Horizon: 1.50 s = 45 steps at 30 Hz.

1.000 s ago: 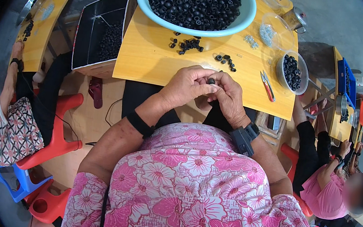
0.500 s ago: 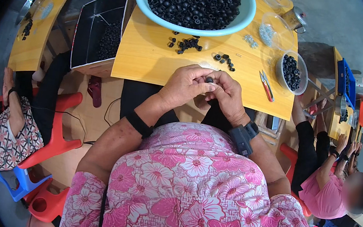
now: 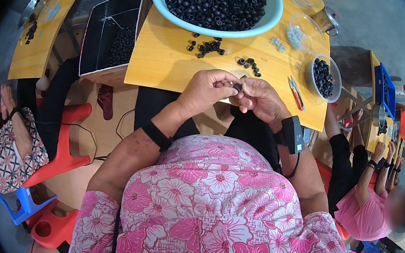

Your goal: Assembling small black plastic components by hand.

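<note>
Head view: small black part (image 3: 238,87) held just off near edge of yellow table (image 3: 161,68), between two hands. Part pinched between thumb and forefinger of left hand (image 3: 211,89). Part met by curled fingers of right hand (image 3: 262,99); whether also gripped by them cannot be told. Beyond hands, two loose clusters, larger black cluster (image 3: 206,48) and smaller black cluster (image 3: 249,65), spread on table. Far edge occupied by light-blue basin (image 3: 277,15), heaped with black parts. At right, red-handled snips (image 3: 296,93) laid near clear tub (image 3: 337,87), also filled with black parts.
</note>
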Tool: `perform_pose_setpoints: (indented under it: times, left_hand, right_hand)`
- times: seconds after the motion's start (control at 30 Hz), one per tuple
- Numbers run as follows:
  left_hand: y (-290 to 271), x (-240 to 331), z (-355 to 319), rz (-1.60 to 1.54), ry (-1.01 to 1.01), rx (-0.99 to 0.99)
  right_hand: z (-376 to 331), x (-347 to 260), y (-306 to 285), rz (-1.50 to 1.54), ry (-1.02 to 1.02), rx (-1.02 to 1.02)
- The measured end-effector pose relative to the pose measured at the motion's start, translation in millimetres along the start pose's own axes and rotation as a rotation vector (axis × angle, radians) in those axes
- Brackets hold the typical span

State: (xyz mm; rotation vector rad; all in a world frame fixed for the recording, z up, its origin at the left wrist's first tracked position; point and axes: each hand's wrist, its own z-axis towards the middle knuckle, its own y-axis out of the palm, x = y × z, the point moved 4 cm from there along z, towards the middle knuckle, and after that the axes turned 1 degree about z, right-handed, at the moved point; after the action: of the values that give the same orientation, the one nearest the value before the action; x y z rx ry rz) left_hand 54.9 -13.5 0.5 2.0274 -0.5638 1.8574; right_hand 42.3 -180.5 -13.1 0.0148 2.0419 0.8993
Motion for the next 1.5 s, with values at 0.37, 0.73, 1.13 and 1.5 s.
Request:
perform_pose_setpoints:
  times: [0.37, 0.73, 1.13, 1.5]
  left_hand:
    - [-4.1, -5.1, 0.5, 0.058, -0.017, 0.035]
    - [-8.1, -6.5, -1.5, 0.127, 0.099, 0.099]
    - [-5.1, -4.0, -1.2, 0.186, 0.112, 0.108]
    - [-3.9, 7.8, -3.7, 0.180, 0.113, 0.038]
  right_hand:
    - [2.3, 0.9, -3.8, -0.016, 0.042, 0.017]
    - [0.4, 2.7, 4.4, -0.095, 0.058, 0.115]
    - [-5.5, 4.7, 13.6, -0.193, -0.075, 0.235]
    - [-6.1, 6.6, 18.3, -0.559, -0.203, 0.318]
